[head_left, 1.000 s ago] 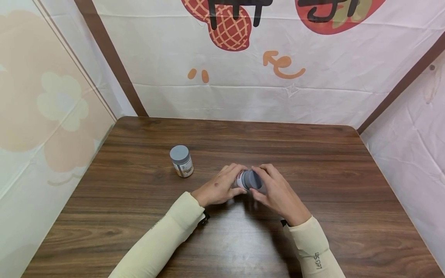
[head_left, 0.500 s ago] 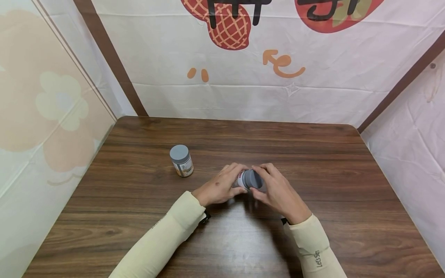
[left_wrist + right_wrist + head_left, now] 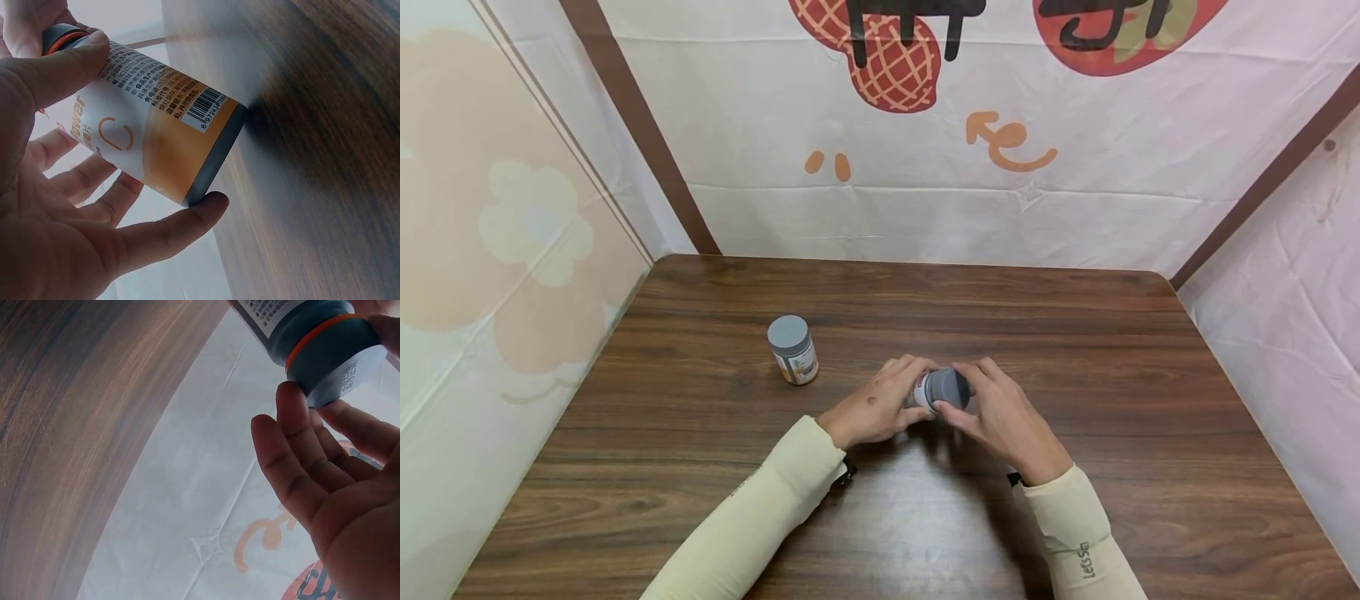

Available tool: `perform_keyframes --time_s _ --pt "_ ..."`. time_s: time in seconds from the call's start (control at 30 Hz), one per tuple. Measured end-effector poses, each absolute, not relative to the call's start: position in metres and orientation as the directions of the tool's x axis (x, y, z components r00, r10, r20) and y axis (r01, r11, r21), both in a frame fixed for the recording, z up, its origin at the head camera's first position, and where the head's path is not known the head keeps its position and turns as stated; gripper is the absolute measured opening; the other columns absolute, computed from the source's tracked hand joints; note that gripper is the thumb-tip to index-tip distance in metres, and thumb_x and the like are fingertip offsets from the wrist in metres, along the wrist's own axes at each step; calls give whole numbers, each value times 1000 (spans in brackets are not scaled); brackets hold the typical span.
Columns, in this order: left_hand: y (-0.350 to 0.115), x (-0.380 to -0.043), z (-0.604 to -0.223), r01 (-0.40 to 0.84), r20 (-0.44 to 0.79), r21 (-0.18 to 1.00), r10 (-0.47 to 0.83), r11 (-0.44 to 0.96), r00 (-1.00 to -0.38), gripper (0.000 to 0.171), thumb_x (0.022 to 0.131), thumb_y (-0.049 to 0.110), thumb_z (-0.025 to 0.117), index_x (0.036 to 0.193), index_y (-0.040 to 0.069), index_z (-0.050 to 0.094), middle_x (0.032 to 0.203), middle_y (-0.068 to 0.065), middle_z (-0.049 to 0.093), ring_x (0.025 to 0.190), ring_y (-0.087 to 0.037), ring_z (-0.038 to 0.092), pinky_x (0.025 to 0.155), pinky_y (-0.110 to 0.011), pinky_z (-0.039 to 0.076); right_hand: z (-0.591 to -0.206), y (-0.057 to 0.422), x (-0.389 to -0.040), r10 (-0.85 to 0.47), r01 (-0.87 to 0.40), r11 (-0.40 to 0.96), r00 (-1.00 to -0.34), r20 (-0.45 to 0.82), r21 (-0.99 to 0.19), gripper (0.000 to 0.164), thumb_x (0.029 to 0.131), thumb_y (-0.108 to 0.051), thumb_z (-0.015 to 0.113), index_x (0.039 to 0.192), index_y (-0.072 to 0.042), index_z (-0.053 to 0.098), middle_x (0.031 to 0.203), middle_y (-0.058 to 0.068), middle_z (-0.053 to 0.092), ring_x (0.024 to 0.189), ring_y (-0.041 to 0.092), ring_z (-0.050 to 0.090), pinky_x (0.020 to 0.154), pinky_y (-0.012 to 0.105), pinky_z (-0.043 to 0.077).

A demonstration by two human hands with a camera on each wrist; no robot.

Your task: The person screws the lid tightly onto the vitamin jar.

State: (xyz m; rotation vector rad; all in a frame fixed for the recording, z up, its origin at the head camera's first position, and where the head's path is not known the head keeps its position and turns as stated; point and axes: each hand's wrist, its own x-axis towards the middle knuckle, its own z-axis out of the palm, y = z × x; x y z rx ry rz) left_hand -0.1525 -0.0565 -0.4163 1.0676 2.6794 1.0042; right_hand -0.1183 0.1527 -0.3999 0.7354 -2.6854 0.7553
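A supplement bottle [image 3: 156, 112] with a white and orange label and a barcode tilts over the table, its base end to the left in the head view. My left hand [image 3: 874, 406] grips its body, thumb across the label and one finger along the base edge. My right hand [image 3: 1003, 417] pinches the grey screw lid [image 3: 950, 389] between thumb and fingers. In the right wrist view, an orange ring [image 3: 315, 336] shows between the lid and the bottle's neck. Small embossed marks are on the lid's top.
A second grey-lidded bottle [image 3: 793, 354] stands upright on the brown wood table [image 3: 1060, 325], to the left of my hands. White printed cloth [image 3: 925, 217] hangs behind the table's far edge and along both sides.
My right fingers have shifted slightly on the lid, with the fingertips and thumb now closer around its sides. The left hand's hold and the second bottle stay the same.
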Motion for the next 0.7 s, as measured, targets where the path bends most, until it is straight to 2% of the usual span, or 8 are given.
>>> perform_keyframes --time_s 0.17,0.3,0.4,0.53,0.7 --pt "-57 -152 -417 582 153 611 640 537 -753 51 92 18 75 136 14 50 128 -5 55 111 -22 50 92 -39 47 -400 151 -118 -369 -487 749 -870 327 -450 49 88 -33 78 125 -4 63 98 11 60 77 22 59 65 35 51" --pt "-57 -152 -417 583 145 611 648 536 -748 50 92 17 74 136 14 50 129 -5 54 113 -22 49 94 -39 46 -400 152 -116 -402 -493 740 -869 287 -457 57 88 -34 79 134 -9 58 112 12 58 84 23 60 69 37 52" --pt "-57 -152 -417 592 152 607 654 530 -741 51 92 16 74 136 11 49 131 -7 54 116 -23 49 96 -41 45 -401 154 -115 -442 -533 722 -846 298 -441 61 84 -24 83 136 -6 56 120 14 55 90 23 61 72 38 54" --pt "-57 -152 -417 608 176 600 656 519 -734 52 91 17 75 136 9 49 132 -9 54 116 -24 50 96 -41 46 -402 155 -116 -461 -568 707 -822 335 -420 62 82 -13 84 135 -1 56 118 14 58 90 22 62 72 37 54" --pt "-58 -151 -416 607 178 601 653 520 -736 53 92 18 75 137 9 49 132 -9 53 116 -24 50 95 -41 47 -402 153 -117 -435 -542 719 -839 327 -435 59 83 -17 83 133 0 57 110 13 60 84 22 60 70 37 52"
